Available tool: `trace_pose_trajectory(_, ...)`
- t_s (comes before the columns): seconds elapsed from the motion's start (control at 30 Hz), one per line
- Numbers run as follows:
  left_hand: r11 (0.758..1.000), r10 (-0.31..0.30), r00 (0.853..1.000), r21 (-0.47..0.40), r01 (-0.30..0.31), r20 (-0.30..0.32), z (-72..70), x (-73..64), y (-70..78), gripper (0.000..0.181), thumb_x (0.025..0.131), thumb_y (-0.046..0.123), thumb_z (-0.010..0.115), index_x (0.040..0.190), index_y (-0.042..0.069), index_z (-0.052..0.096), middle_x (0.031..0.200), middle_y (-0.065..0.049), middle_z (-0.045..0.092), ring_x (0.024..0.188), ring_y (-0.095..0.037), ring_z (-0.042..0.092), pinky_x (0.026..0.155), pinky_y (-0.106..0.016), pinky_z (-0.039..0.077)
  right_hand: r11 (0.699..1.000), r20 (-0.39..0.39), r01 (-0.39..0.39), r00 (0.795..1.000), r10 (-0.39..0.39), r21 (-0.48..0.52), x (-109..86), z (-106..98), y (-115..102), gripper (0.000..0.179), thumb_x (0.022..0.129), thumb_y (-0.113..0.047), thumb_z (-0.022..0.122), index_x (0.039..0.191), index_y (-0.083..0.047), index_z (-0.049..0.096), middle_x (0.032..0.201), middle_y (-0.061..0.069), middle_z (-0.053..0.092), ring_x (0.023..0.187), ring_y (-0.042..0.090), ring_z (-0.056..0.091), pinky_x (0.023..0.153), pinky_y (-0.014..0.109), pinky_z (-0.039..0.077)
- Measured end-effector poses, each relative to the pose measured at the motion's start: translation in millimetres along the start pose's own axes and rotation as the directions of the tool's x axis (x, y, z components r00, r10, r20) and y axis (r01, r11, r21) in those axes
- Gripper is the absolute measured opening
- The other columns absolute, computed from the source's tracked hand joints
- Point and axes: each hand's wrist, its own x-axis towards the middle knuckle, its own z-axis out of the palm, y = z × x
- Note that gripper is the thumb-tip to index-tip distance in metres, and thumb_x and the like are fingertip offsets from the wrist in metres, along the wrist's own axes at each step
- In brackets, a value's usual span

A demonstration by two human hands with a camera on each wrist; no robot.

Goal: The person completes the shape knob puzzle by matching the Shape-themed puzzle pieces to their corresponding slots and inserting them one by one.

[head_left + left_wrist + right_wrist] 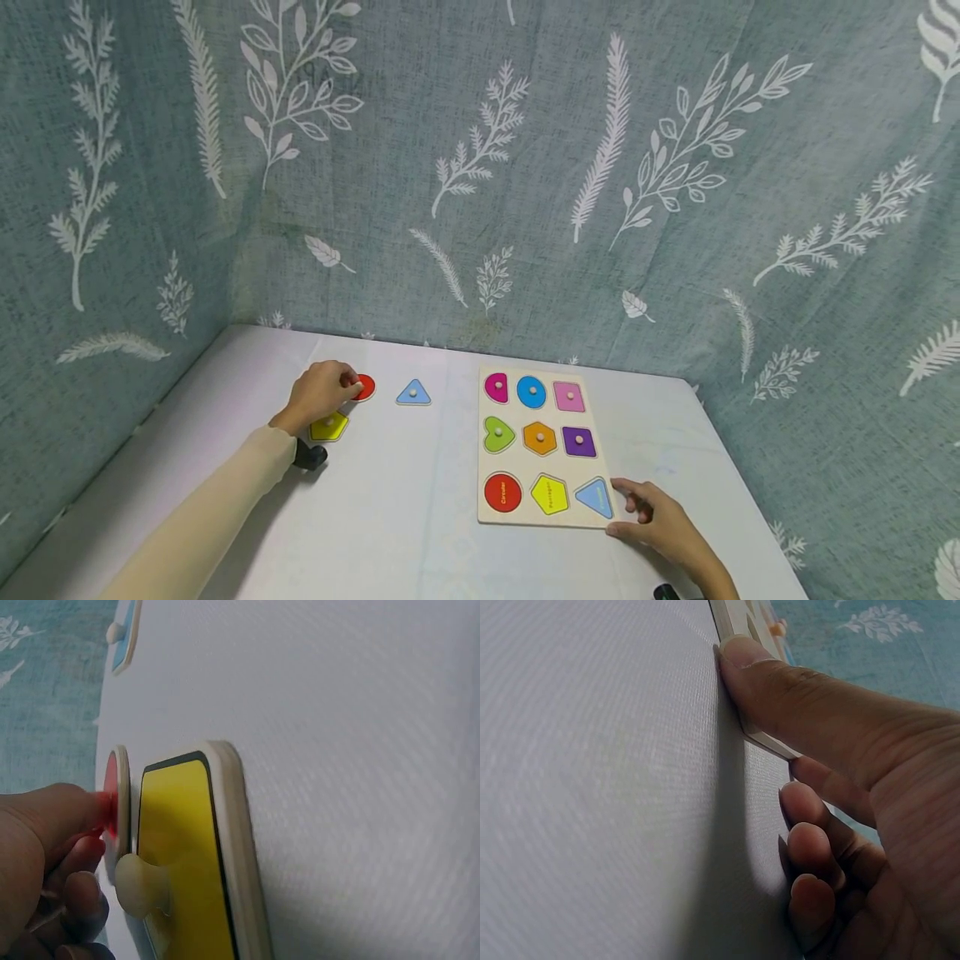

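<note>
At the table's left, my left hand (321,393) pinches the red round puzzle piece (367,387) at its middle; the knob is hidden by fingertips. A yellow pentagon piece (184,847) with a pale knob lies just beneath that hand. My right hand (663,525) holds the near right corner of the wooden puzzle board (555,518), thumb on the near edge and index finger along the right side. Its other fingers curl loosely in the right wrist view. The board's nearest row shows bare printed red circle, yellow pentagon and blue triangle spaces.
A light blue triangle piece (413,395) lies right of the red one. Knobbed pieces fill the board's two farther rows, among them a green heart (495,442) and an orange hexagon (534,446). Patterned curtain (420,275) hangs behind the table and at both sides.
</note>
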Motion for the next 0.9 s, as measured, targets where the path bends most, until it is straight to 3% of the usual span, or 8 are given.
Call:
trace_pose_trajectory(0.53, 0.997, 0.068, 0.998, -0.033, -0.068, -0.002, -1.7, -7.1, 15.7, 0.017, 0.093, 0.021, 0.074, 0.097, 0.005, 0.075, 0.081, -0.001, 0.063, 0.074, -0.019, 0.055, 0.065, -0.034, 0.045, 1.0, -0.005, -0.004, 1.0, 0.004, -0.007, -1.1, 1, 1, 0.08, 0.065, -0.027, 0.098, 0.135, -0.007, 0.066, 0.089, 0.002, 0.048, 0.082, 0.019, 0.045, 0.065, 0.028, 0.039)
trace_pose_trajectory(0.9, 0.982, 0.169, 0.985, -0.079, -0.171, -0.04, 1.7, -20.8, 29.7, 0.009, 0.092, 0.019, 0.076, 0.089, 0.011, 0.074, 0.08, 0.003, 0.062, 0.071, -0.015, 0.052, 0.063, -0.034, 0.042, 1.0, 0.01, 0.013, 1.0, -0.013, -0.013, -1.7, -1, 0, 0.078, 0.067, -0.027, 0.097, 0.136, -0.008, 0.065, 0.09, 0.002, 0.049, 0.081, 0.018, 0.045, 0.065, 0.028, 0.039)
